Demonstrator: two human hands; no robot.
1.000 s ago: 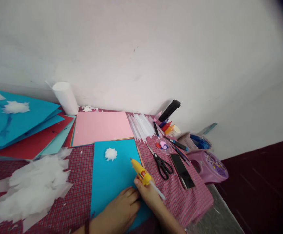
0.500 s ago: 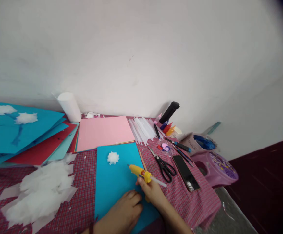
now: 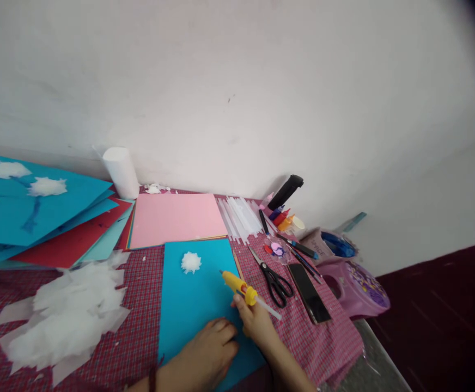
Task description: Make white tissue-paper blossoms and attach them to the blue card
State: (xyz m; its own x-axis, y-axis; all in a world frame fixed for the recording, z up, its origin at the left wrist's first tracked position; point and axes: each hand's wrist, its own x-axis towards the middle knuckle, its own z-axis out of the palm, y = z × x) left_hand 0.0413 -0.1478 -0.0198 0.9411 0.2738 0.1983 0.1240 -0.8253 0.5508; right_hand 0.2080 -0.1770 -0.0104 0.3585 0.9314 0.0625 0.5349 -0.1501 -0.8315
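Observation:
My right hand [image 3: 257, 322] is wrapped round a yellow hot glue gun [image 3: 239, 287], its nozzle pointing up and left over a blue sheet of card [image 3: 196, 310]. A clear glue stick [image 3: 269, 308] pokes out of the gun's back end. On the lower part of the blue card rests my left hand [image 3: 208, 354], fingers curled inward; whatever they hold, if anything, is hidden. One ruffled white paper flower [image 3: 190, 262] lies near the card's upper left, apart from the nozzle. To the left is a loose heap of white tissue pieces [image 3: 66, 316].
Black-handled scissors [image 3: 276, 283], a phone [image 3: 310, 294] and a cutter [image 3: 303, 247] lie to the right. Glue sticks [image 3: 239, 218] and pink card [image 3: 176, 218] are behind. Blue sheets with white flowers [image 3: 69, 201] and a white roll [image 3: 122, 173] stand left. A purple stool [image 3: 355, 288] is beyond the table edge.
The glue gun in my right hand has shifted slightly right and its nozzle is a little farther from the card's left side. My left hand stays nearly still. The camera view has tilted slightly.

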